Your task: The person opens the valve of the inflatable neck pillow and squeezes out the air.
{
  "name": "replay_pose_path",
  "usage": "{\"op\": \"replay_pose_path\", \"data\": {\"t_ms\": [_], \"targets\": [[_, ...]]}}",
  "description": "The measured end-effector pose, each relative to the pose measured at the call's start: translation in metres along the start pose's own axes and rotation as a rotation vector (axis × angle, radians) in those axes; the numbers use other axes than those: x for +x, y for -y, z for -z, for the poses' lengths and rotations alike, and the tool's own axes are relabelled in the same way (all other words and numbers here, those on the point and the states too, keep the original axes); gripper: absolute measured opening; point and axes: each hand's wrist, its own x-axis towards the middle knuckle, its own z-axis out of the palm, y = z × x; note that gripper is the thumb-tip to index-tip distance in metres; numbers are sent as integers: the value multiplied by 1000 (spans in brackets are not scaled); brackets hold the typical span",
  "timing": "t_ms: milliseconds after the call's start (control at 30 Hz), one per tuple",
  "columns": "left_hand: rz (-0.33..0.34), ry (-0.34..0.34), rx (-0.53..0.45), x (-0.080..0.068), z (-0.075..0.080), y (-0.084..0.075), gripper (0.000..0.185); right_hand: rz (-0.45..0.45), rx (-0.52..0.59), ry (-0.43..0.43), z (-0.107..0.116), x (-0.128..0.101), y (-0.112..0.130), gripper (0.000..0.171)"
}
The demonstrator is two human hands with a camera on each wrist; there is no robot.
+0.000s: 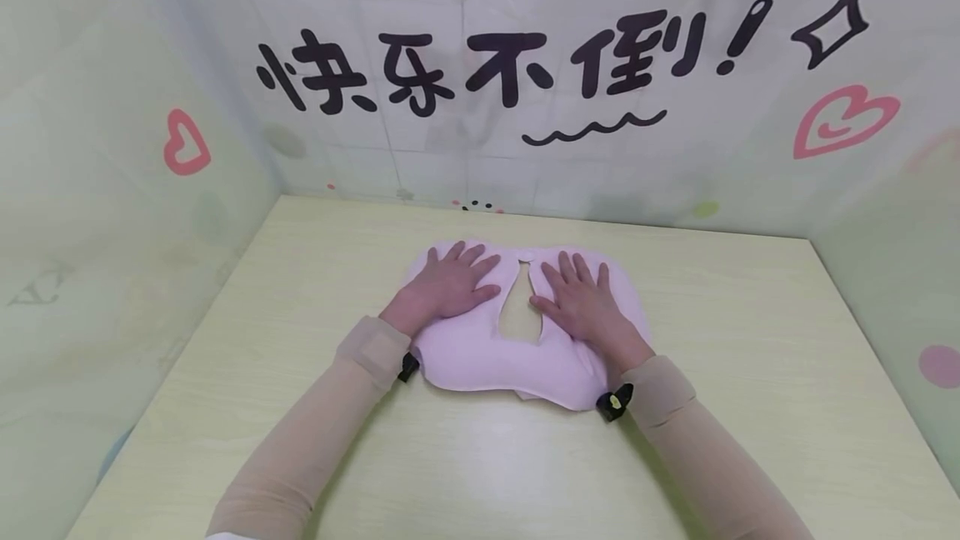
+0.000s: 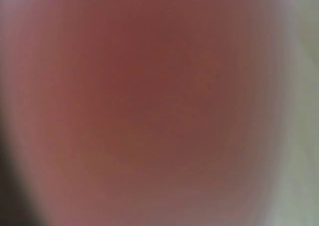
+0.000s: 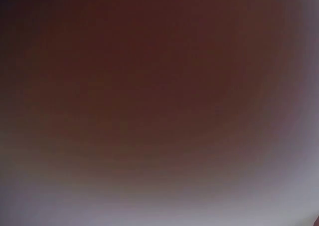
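Note:
A soft pink cloth piece, shaped like a bib, lies on the table with a long teardrop opening in its middle. The two sides of that opening meet at a small tab on the far edge. My left hand rests on its left half with the fingers spread. On the right half lies my right hand, fingers also spread and pointing away. Both wrist views are filled by close, blurred skin, so they hide the contact with the cloth.
The pale wooden table meets a printed back curtain with large dark characters. Similar hangings close off the left and right sides. Dark wrist devices sit below each wrist, the right one touching or near the cloth's near corner.

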Motion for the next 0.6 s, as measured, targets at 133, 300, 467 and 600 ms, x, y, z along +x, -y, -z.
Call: {"op": "replay_pose_path", "data": {"t_ms": [133, 300, 467, 600], "targets": [[-1, 1, -1, 0, -1, 2, 67, 1, 5, 5, -1, 0, 1, 74], [-5, 14, -20, 0, -1, 4, 66, 3, -36, -2, -3, 1, 2, 74], [14, -15, -11, 5, 10, 4, 67, 14, -78, -38, 10, 2, 6, 73], [19, -87, -11, 14, 20, -1, 68, 7, -89, -91, 21, 10, 7, 72]]}}
